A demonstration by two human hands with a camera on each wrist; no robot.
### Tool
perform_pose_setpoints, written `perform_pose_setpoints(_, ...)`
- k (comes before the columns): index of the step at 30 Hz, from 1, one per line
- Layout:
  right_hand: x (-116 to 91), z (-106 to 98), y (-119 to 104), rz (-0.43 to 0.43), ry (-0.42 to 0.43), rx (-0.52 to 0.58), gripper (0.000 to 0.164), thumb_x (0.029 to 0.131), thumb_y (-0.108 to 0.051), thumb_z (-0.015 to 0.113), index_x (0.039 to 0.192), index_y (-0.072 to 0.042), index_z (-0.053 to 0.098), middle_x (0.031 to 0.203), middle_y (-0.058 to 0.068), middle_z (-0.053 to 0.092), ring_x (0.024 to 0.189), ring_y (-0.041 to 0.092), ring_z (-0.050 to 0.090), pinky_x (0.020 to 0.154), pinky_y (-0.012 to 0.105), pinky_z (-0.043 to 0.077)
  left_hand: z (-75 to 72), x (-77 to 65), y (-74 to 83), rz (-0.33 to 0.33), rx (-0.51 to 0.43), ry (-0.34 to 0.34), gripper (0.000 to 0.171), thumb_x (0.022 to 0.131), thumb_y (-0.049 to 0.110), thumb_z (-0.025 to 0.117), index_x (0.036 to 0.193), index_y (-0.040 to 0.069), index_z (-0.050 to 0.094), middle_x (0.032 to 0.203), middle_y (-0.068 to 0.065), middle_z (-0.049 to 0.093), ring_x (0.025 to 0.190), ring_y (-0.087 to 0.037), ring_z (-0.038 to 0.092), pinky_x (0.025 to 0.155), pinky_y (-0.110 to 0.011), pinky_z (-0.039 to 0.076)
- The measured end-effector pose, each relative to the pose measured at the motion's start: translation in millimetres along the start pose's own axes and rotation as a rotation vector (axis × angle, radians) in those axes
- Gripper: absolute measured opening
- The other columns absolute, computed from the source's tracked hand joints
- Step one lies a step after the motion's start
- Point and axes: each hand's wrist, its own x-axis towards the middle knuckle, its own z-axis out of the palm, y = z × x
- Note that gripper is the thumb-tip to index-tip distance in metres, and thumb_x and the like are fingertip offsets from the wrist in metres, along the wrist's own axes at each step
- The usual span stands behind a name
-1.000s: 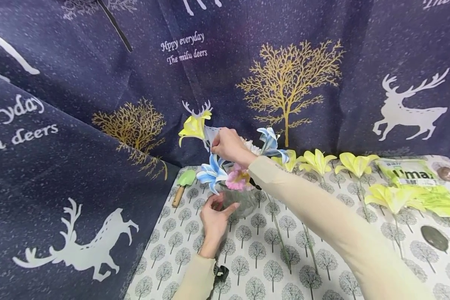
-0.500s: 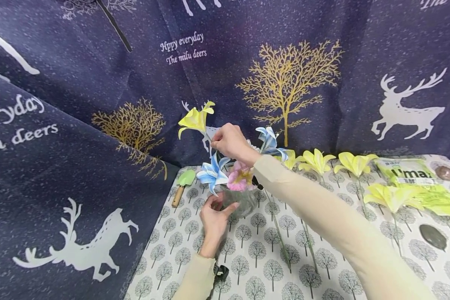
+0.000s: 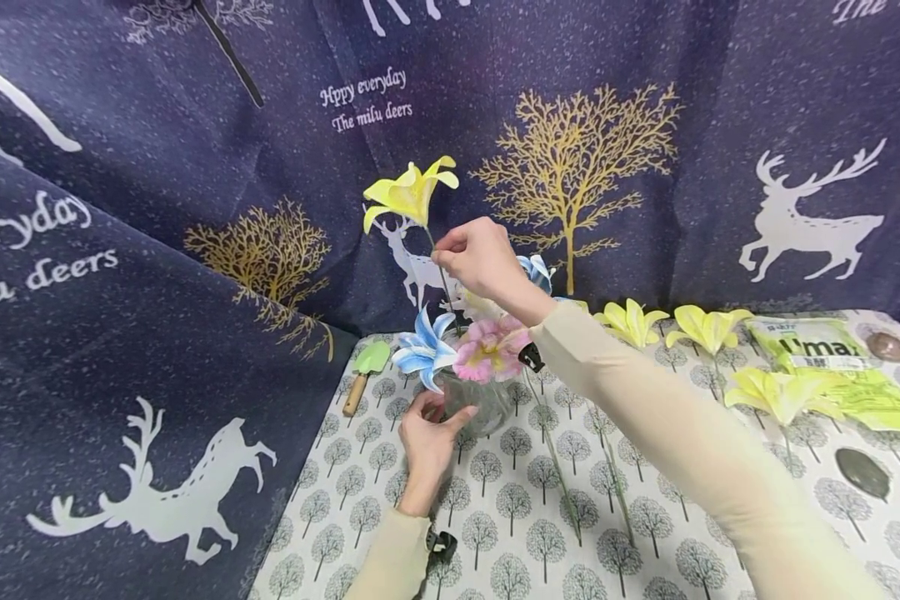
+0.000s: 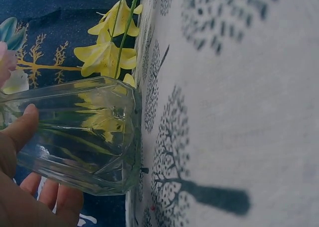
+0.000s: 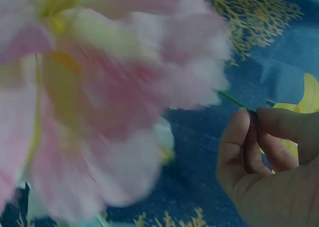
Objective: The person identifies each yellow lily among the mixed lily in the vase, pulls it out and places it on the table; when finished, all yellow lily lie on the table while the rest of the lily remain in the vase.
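Observation:
A clear glass vase (image 4: 84, 132) stands on the table, and my left hand (image 3: 429, 440) grips its side with the thumb in front and fingers curled round. Above the vase, my right hand (image 3: 483, 257) pinches the thin green stem of a yellow lily (image 3: 411, 196), whose bloom is raised against the backdrop. The stem runs down behind the blooms toward the vase mouth; its lower end cannot be told apart. Round the mouth are a blue lily (image 3: 424, 346), a pink flower (image 5: 109, 87), a white flower (image 3: 478, 305) and a second blue lily (image 3: 537, 272) partly behind my right wrist.
Several yellow lilies (image 3: 708, 327) lie on the tree-print tablecloth (image 3: 510, 500) to the right. Near them are a green-and-white packet (image 3: 825, 350), a dark stone (image 3: 862, 472) and a brown stone (image 3: 889, 346). A small green trowel (image 3: 371, 358) lies left of the vase.
My right hand has risen and moved slightly right, lifting the yellow lily and turning it more upright. More of its stem shows. My left hand stays on the vase.

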Motion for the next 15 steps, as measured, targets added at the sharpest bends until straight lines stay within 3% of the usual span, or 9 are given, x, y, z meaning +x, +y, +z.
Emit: perform_pose_setpoints(15,-18,-46,0,-0.018,0.21,0.219,0.015,0.092,-0.017,0.07,0.1,-0.009,0.08,0.092,0.012,0.08,0.069,0.007,0.073,0.073,0.022,0.063,0.8,-1.4,1.5,-0.013,-0.004,0.001,0.049,0.061,0.027,0.097,0.102,0.014,0.072,0.104,-0.007,0.072,0.103,-0.026,0.072,0.094,-0.035,0.064)
